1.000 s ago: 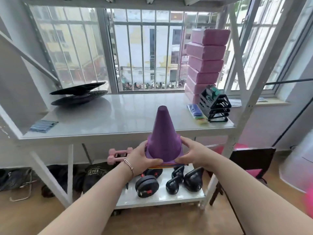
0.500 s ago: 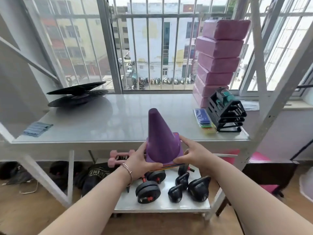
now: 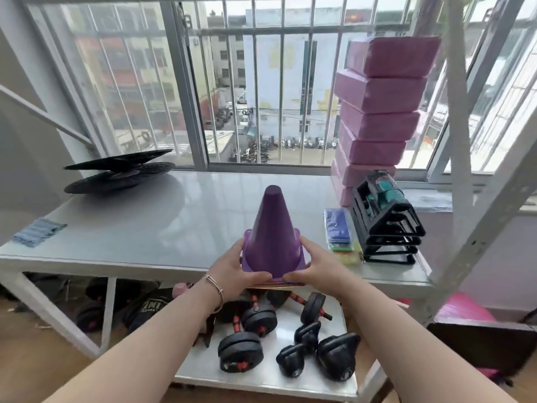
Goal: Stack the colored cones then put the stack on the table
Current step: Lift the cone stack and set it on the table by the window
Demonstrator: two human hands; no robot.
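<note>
Over the table (image 3: 151,228) edge, both hands' fingers (image 3: 255,276) clasp the cone stack (image 3: 271,239) base, seemingly airborne.

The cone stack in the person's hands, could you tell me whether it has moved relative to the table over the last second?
Yes. The cone stack has moved forward and up: its base, earlier below the table front edge, now overlaps that edge.

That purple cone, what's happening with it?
A person holds a stack of cones, purple one on top, with the left hand and right hand gripping its base from both sides. The stack is at the front edge of the white table, apparently not yet set down.
</note>
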